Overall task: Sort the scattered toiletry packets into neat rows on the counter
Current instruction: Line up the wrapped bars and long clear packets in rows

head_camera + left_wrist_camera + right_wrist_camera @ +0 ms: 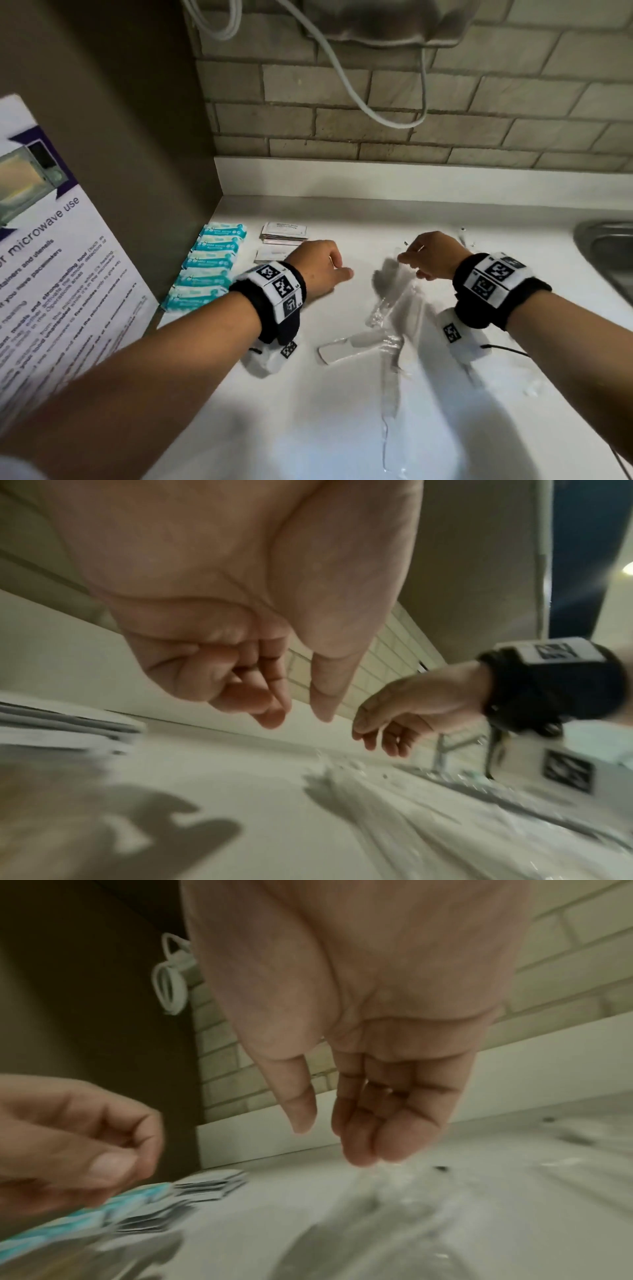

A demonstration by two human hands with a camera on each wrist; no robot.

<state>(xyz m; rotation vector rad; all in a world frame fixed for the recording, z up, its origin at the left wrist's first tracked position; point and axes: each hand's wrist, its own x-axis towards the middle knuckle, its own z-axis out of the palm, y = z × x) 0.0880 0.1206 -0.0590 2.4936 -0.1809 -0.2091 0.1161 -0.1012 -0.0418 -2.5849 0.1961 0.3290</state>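
A column of teal packets (212,267) lies in a row along the counter's left side, with two small stacks of white packets (284,233) beside it. Clear-wrapped long items (383,305) lie scattered and crossed over one another mid-counter, and another (349,347) lies nearer me. My left hand (337,267) hovers just right of the white stacks, fingers loosely curled and holding nothing (298,715). My right hand (409,265) hangs above the far end of the clear wrappers, fingers straight and pointing down, nothing in it (329,1142).
A brown cabinet panel (144,137) with a microwave-use poster (51,274) walls off the left. The brick wall (445,102) with a hanging white cable (342,75) stands behind. A steel sink (603,246) is at the right edge. Small clear bits (462,234) lie near the back.
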